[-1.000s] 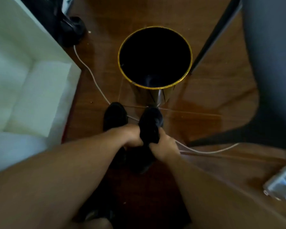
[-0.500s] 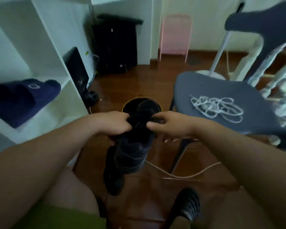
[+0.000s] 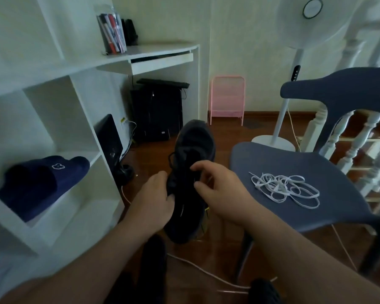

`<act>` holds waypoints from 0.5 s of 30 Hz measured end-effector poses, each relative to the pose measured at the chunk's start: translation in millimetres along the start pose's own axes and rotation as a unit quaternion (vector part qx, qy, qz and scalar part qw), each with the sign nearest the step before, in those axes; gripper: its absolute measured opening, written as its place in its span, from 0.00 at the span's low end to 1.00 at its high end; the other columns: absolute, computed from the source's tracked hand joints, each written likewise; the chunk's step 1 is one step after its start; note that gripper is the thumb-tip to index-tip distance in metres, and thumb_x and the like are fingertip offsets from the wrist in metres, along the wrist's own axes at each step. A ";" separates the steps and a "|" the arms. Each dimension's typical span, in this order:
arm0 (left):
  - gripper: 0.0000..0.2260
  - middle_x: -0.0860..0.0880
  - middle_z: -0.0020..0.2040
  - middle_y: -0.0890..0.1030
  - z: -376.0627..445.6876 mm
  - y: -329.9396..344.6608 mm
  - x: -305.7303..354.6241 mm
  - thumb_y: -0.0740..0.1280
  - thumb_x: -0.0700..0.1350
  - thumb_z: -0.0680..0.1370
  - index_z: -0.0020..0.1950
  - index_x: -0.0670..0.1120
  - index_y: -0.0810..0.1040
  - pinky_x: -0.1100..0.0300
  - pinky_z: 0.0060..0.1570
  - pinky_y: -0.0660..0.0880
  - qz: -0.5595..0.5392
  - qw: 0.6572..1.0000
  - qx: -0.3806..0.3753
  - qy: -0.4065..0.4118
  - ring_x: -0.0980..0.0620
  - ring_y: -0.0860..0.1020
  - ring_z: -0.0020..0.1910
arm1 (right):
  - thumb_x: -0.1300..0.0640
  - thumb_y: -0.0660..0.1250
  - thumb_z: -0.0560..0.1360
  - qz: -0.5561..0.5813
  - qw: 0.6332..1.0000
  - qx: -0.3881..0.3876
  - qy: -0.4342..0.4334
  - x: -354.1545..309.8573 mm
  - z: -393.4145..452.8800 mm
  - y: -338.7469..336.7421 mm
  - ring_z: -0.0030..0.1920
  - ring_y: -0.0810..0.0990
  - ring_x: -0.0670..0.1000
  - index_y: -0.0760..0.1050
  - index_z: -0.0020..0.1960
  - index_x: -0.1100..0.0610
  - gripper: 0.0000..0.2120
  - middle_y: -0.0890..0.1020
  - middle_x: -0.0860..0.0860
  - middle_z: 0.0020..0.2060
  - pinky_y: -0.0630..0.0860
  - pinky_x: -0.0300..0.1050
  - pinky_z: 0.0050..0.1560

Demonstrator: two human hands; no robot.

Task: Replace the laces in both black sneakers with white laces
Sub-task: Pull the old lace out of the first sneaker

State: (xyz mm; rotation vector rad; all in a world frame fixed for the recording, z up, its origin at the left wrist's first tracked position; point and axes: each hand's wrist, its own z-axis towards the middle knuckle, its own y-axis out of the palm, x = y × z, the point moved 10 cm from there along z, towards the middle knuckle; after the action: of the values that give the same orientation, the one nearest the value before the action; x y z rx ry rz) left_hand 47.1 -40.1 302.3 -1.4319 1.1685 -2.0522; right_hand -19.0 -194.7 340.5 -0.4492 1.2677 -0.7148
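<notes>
Between your knees and the chair (image 3: 294, 172), the black sneaker (image 3: 191, 172) is now lifted off the floor — left hand (image 3: 156, 200) gripping its side, right hand (image 3: 217, 185) pinching its black lace; white laces (image 3: 285, 187) wait on the seat.

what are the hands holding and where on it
A black sneaker: the left hand grips its left side, the right hand pinches at the lacing.

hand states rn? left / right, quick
Left hand: grips the side of the black sneaker, holding it up.
Right hand: fingers curled at the sneaker's black laces, apparently pinching them; exact contact hard to see.
</notes>
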 end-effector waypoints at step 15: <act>0.20 0.46 0.55 0.74 -22.1 2.0 -22.6 0.72 0.50 0.79 0.60 0.47 0.63 0.60 0.31 0.72 -0.182 0.971 0.044 -0.148 0.49 0.79 0.46 | 0.45 0.70 0.80 -0.025 0.993 0.113 0.016 -11.7 -26.8 15.0 0.47 0.77 0.41 0.84 0.54 0.48 0.08 0.78 0.39 0.44 0.74 0.37 0.49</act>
State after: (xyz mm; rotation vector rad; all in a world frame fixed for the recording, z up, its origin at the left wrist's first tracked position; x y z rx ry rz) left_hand 36.2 -16.4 284.4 -1.9407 0.7255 -1.9883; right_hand -42.8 -173.8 331.8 -0.2856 1.1914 -0.8996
